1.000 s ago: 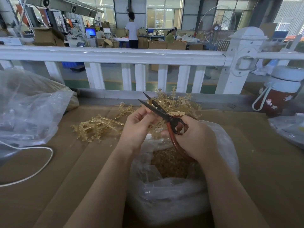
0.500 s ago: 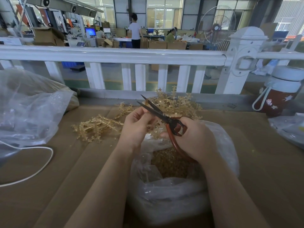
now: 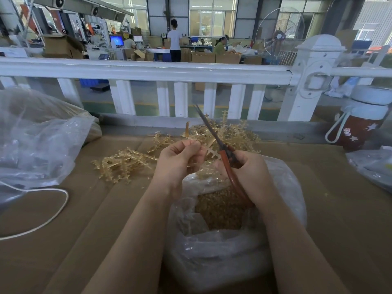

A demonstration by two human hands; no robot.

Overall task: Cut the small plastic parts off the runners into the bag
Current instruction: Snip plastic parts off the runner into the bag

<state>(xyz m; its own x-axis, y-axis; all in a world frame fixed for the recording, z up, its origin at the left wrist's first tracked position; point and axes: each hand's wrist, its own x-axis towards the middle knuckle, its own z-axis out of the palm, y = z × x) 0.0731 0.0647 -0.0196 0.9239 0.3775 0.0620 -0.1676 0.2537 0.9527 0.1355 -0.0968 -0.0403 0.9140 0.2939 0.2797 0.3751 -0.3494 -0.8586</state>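
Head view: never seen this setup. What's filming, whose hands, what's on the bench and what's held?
No machine here: a person wears a wide-angle camera on the head, looking down at their own two bare hands. The left hand pinches a pale amber plastic runner. The right hand has its grip on red-handled scissors, blades nearly closed, pointing away. Beneath both sits an open clear plastic bag holding small amber cut parts. More amber runners lie heaped on the brown cardboard-covered bench. A white cord, another clear bag and a red bottle with a white lid sit aside.
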